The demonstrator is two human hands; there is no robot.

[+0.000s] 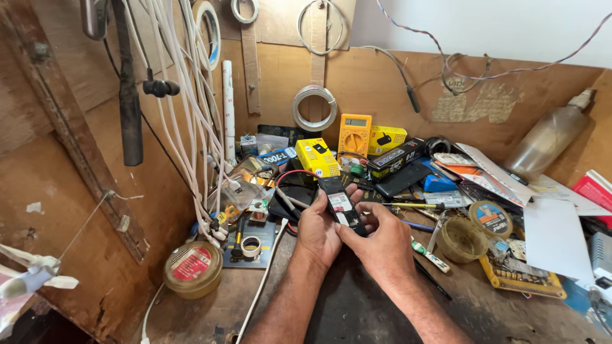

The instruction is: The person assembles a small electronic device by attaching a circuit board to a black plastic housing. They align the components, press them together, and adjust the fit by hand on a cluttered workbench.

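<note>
Small black phone [341, 204], back opened, held over the cluttered bench centre [357, 306]. Left hand [317, 234] cups its side; right hand [382, 245] pinches the lower end. Yellow multimeter [354, 134] behind, round tin [192, 269] at left, white cables [191, 114] hanging.

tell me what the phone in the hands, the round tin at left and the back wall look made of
Phone: looks like black plastic, matte, open back. Round tin: yellowish translucent plastic tub by the look, with a red label on its lid. Back wall: bare brown plywood or hardboard, scuffed and dull. Left hand and right hand hold the phone.
</note>
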